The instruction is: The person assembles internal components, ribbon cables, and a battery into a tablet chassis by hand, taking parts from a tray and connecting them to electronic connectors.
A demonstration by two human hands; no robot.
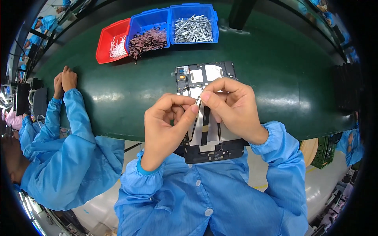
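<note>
An opened tablet body (228,133), black at both ends with a silvery middle, lies before me, its near end over the table's edge. Black ribbon cables (205,124) run along its middle. Above it my left hand (167,122) pinches thumb against index finger. My right hand (230,104) is pinched too, its fingertips close beside the left ones. Between the fingertips a small, thin piece shows, black and whitish, too small to name. The fingers partly hide the tablet's centre.
At the back of the green table (275,78) stand a red bin (103,45) with white strips, a blue bin (147,17) with dark reddish cables and another blue bin (215,29) with silvery parts. A co-worker in blue (71,153) sits at left, hands on the table.
</note>
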